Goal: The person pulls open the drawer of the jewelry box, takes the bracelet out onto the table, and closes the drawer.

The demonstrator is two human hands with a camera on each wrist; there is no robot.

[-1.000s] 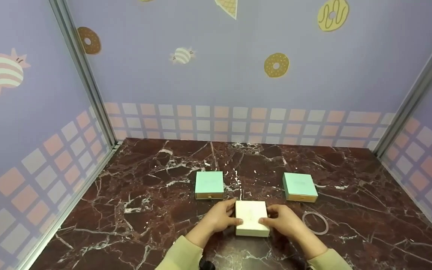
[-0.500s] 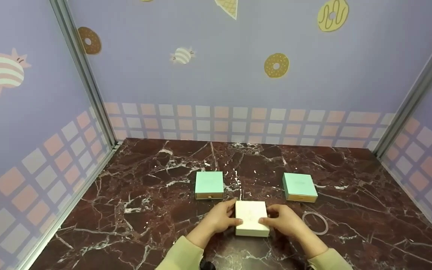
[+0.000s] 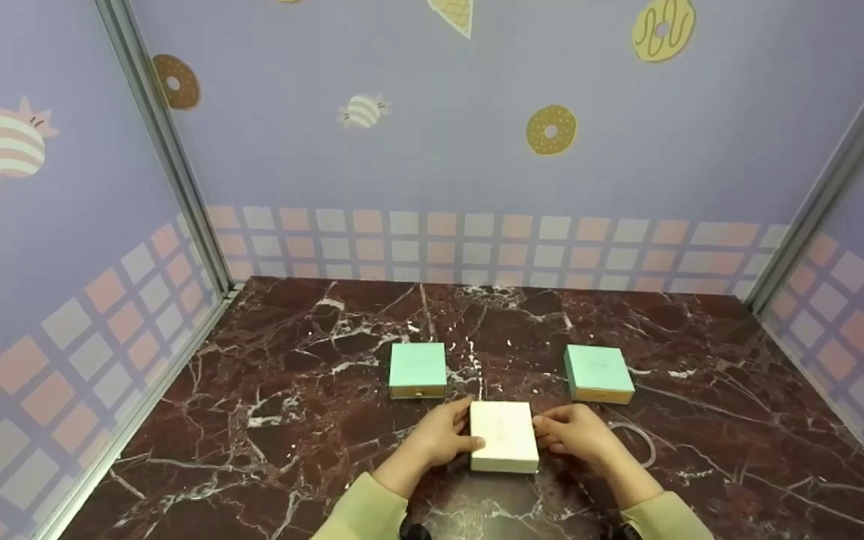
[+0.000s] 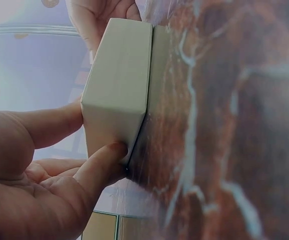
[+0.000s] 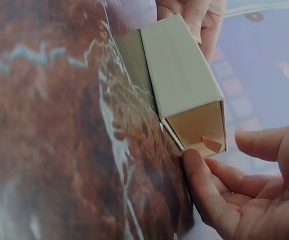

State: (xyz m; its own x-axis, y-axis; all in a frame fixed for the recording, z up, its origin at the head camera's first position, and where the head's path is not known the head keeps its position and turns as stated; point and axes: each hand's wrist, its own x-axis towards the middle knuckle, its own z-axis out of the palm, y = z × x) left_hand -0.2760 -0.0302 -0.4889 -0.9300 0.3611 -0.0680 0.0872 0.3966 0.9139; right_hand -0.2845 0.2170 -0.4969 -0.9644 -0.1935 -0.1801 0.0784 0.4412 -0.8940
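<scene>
A cream drawer box (image 3: 503, 435) lies flat on the marbled table, between my two hands. My left hand (image 3: 436, 435) grips its left end, thumb on the top edge and fingertips against the side; the left wrist view shows the thumb (image 4: 54, 122) and fingers (image 4: 102, 162) touching it. At the other end, the right wrist view shows the tan drawer front with a small ribbon tab (image 5: 212, 144). My right hand (image 3: 578, 433) is beside that end, thumb apart from the box and a fingertip near its lower edge. Whether that fingertip touches cannot be told.
Two mint-green drawer boxes stand farther back, one on the left (image 3: 418, 369) and one on the right (image 3: 600, 371). A pale pink ring (image 3: 649, 446) lies right of my right hand, partly hidden by it. Patterned walls enclose the table (image 3: 312, 390) at the back and sides.
My right hand has lifted its thumb off the top of the cream box and shifted slightly right. The left hand and the box have stayed in place.
</scene>
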